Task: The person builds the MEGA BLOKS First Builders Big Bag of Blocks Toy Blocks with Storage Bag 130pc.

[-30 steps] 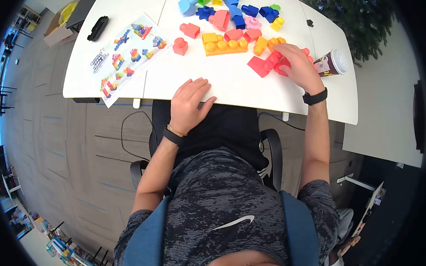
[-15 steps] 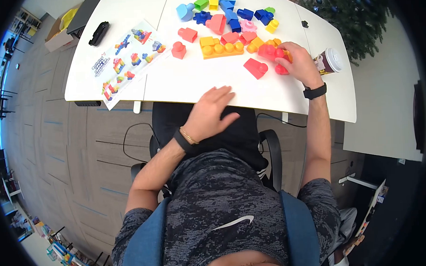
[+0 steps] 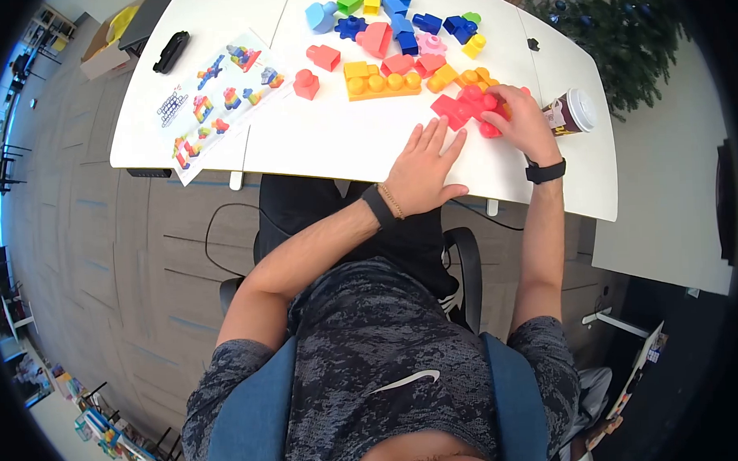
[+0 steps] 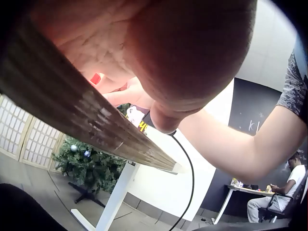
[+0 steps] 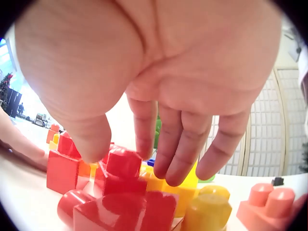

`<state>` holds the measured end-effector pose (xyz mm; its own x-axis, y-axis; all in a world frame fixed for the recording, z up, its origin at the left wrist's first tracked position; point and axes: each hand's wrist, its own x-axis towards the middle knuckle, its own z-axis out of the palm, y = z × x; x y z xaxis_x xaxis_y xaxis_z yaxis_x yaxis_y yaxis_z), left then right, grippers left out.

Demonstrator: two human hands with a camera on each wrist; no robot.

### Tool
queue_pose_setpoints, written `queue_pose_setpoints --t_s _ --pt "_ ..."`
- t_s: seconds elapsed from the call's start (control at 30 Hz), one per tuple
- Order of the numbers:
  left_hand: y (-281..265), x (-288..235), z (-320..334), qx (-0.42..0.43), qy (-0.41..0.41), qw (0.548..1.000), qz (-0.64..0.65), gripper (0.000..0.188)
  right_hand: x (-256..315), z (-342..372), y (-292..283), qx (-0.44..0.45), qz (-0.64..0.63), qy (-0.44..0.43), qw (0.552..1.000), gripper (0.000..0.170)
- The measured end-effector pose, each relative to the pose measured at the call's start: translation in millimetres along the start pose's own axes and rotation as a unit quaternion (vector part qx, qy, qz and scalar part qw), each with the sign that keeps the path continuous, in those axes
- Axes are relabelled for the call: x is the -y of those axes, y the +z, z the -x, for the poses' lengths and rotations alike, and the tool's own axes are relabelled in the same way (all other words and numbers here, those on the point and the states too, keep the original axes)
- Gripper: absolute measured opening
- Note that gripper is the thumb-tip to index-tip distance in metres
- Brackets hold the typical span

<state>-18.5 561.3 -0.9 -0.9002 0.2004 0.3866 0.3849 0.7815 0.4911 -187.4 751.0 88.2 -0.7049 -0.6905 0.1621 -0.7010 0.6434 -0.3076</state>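
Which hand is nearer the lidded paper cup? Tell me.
Right: the right hand is just left of the lidded paper cup; the left hand farther left, across the table's near edge.

This looks like an office: grey patterned carpet-tile floor [image 3: 126, 247], a white tabletop [image 3: 301, 143] on pale straight legs [image 4: 114, 199], a black armrest chair [image 3: 470, 267], and rightward, another person [image 4: 287, 191] at a desk [image 4: 251, 191].

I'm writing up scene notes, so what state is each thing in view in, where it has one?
Left hand, fingers straight, beside the red blocks
Right hand, over the red blocks, grip unclear
Leftmost coral block, separate, unattached
Paper cup, lid on
Printed sheet, unfolded, overhanging the table's near edge
Cardboard box, open
Office chair, occupied
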Motion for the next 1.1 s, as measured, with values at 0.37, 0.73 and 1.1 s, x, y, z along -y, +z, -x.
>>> queue_pose_setpoints --t_s 0.37,0.73,1.1 --pt "-85 50 3 -0.130 -0.066 0.987 -0.070 0.071 89 -18 36 -0.051 -0.101 -0.140 0.984 0.033" --pt "-104 78 33 -0.079 -0.105 0.987 -0.094 0.079 97 -23 67 -0.031 -0.004 -0.121 0.992 0.049" --pt "-104 77 35 -0.038 -0.091 0.990 -0.104 0.080 101 -4 70 -0.018 -0.048 -0.083 0.995 0.060"
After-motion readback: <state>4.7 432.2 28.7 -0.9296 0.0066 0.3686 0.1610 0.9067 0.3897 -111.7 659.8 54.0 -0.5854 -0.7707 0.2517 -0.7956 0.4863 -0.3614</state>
